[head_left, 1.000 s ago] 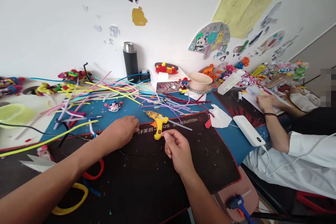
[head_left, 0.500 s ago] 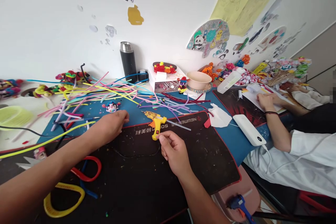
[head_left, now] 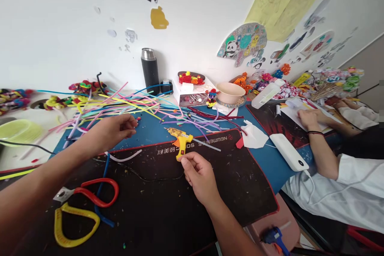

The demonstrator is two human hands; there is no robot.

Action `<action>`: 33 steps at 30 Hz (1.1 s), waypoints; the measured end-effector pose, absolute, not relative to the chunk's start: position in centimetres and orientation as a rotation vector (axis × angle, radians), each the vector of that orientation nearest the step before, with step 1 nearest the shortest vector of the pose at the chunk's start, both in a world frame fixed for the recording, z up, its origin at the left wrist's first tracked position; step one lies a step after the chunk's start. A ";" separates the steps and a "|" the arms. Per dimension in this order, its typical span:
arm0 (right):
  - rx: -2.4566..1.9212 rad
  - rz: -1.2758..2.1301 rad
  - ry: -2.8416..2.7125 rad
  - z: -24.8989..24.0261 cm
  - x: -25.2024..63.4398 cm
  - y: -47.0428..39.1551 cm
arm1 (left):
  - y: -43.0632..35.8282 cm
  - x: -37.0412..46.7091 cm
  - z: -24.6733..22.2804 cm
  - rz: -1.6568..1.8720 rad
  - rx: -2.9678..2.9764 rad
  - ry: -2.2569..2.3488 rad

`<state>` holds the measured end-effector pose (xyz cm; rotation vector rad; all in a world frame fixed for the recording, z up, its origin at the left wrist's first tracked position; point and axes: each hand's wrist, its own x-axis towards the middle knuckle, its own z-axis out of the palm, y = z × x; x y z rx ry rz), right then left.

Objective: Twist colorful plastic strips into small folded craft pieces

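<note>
Left grip (head_left: pixel 113 131) curls on an outstretched arm (head_left: pixel 57 170), hold unclear; right grip (head_left: pixel 201 176) pinches the yellow glue gun (head_left: pixel 183 141).

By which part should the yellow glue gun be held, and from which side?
Probably by the handle, coming from the near side with the right hand: the handle extends toward the person, while the nozzle points left, away from that hand.

"What is the wearer's own body showing?"

"Two bare arms: a smooth, bare left forearm (head_left: pixel 57 170) is tapering toward an ungloved left hand (head_left: pixel 112 130), and a smooth, bare right forearm (head_left: pixel 228 224) is tapering toward an ungloved right hand (head_left: pixel 199 174)."

"And higher up?"

"Both forearms are appearing uncovered right out to the view's edge."
</note>
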<state>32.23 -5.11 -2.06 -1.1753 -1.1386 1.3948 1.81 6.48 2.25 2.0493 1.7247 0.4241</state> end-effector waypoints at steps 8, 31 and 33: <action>-1.174 1.410 -1.108 -2.0 32.1 -4.6 | 5.1 2.8 2.1 0.172 2.191 1.583; -1.129 1.514 -1.199 -0.6 32.0 -4.1 | 6.5 0.7 -0.6 -0.112 2.478 1.446; -1.132 1.517 -1.209 -0.4 32.0 -3.9 | 6.7 -1.0 -0.5 -0.099 2.449 1.509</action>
